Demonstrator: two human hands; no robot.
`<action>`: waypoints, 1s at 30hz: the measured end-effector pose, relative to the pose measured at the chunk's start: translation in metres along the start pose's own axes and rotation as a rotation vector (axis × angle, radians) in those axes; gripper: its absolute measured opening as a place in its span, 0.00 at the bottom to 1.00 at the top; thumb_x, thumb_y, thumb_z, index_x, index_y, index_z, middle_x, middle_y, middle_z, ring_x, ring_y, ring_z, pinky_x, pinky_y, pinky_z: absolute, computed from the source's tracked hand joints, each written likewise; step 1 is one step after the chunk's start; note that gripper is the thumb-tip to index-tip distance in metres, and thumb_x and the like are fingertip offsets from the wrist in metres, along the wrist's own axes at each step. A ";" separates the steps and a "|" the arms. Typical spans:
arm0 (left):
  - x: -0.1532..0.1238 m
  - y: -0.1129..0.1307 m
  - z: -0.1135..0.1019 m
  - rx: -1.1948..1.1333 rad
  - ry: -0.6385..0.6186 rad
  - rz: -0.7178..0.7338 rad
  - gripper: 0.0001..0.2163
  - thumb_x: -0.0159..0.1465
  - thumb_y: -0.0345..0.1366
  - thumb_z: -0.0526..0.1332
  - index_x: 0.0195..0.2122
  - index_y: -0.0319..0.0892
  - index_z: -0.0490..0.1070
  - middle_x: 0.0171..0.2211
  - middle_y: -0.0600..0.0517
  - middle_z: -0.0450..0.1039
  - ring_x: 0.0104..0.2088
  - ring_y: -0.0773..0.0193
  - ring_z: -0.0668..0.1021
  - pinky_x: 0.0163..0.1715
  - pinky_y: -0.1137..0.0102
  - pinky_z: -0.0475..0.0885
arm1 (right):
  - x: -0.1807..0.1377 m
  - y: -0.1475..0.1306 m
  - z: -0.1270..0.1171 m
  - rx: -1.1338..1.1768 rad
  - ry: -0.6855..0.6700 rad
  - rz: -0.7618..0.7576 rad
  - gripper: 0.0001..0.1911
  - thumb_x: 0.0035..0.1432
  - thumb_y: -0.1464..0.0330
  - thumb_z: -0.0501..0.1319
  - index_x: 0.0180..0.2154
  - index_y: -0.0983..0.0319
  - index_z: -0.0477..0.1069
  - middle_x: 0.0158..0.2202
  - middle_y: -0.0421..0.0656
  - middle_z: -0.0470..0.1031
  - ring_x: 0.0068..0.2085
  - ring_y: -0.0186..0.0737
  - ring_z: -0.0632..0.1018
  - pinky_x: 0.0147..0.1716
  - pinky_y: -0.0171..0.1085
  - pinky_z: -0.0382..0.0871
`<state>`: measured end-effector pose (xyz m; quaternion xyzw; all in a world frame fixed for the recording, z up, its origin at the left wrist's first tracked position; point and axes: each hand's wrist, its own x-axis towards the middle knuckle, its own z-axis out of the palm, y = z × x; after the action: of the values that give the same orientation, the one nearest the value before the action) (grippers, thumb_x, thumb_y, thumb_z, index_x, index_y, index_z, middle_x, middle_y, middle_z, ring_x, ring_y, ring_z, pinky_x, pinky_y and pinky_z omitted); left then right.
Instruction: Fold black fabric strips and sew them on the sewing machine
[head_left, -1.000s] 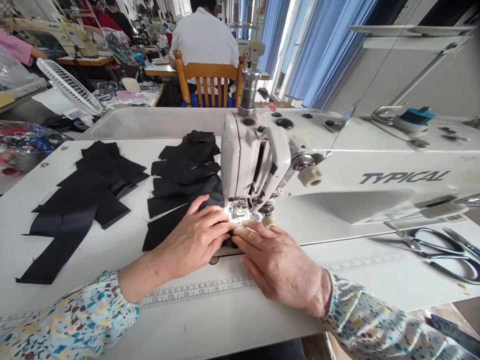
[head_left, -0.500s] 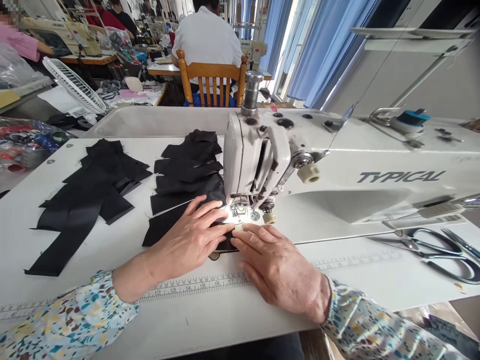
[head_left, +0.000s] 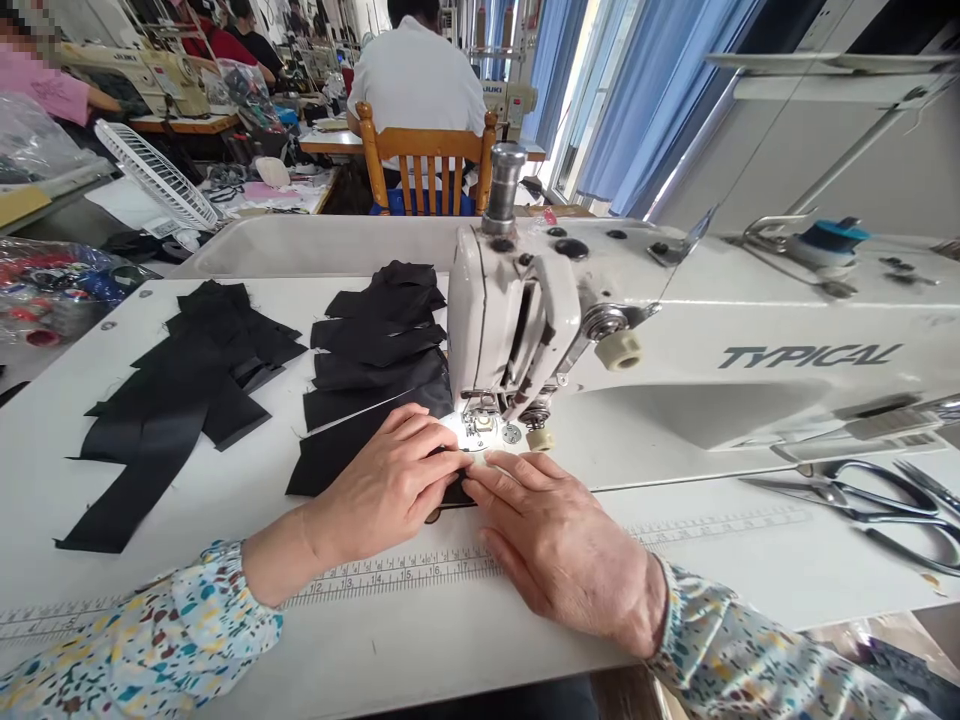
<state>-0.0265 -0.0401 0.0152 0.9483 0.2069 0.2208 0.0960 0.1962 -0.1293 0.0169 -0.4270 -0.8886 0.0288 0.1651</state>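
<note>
A white sewing machine (head_left: 675, 330) stands on the white table (head_left: 225, 520). My left hand (head_left: 390, 490) lies flat, fingers together, pressing a black fabric piece (head_left: 330, 450) just in front of the lit needle area (head_left: 480, 430). Beside it my right hand (head_left: 555, 540) rests flat too, its fingertips on the same fabric edge by the presser foot. The part of the fabric under both hands is hidden.
A chain of sewn black pieces (head_left: 379, 330) trails behind the needle, and a second pile of black strips (head_left: 180, 390) lies to the left. Scissors (head_left: 870, 495) rest at the right. Rulers (head_left: 390, 575) run along the table. A person sits on a wooden chair (head_left: 424, 165) beyond.
My hands have shifted slightly along the fabric at the presser foot; the view has drifted a little. Otherwise nothing has moved.
</note>
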 end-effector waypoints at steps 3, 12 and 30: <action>0.000 -0.002 0.000 0.020 -0.002 -0.003 0.12 0.72 0.25 0.55 0.46 0.41 0.77 0.43 0.49 0.76 0.44 0.60 0.77 0.61 0.51 0.64 | -0.001 0.000 0.001 -0.001 0.000 0.001 0.21 0.72 0.67 0.53 0.60 0.69 0.71 0.63 0.50 0.73 0.63 0.55 0.71 0.61 0.54 0.67; -0.004 0.000 0.004 0.008 0.016 -0.185 0.05 0.69 0.28 0.63 0.44 0.41 0.75 0.40 0.51 0.75 0.43 0.58 0.74 0.49 0.59 0.70 | -0.003 -0.013 -0.003 0.241 0.031 0.065 0.21 0.70 0.70 0.55 0.62 0.65 0.68 0.59 0.50 0.75 0.59 0.52 0.72 0.59 0.53 0.68; -0.029 0.046 -0.004 -0.294 0.209 -0.317 0.14 0.67 0.34 0.66 0.53 0.45 0.71 0.45 0.51 0.77 0.47 0.59 0.78 0.50 0.63 0.75 | 0.022 -0.013 -0.001 0.429 0.139 0.209 0.10 0.61 0.81 0.58 0.37 0.59 0.69 0.39 0.44 0.72 0.43 0.44 0.70 0.44 0.44 0.69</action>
<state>-0.0362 -0.0936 0.0204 0.8518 0.3274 0.3278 0.2446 0.1745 -0.1204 0.0266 -0.4727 -0.7997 0.2045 0.3087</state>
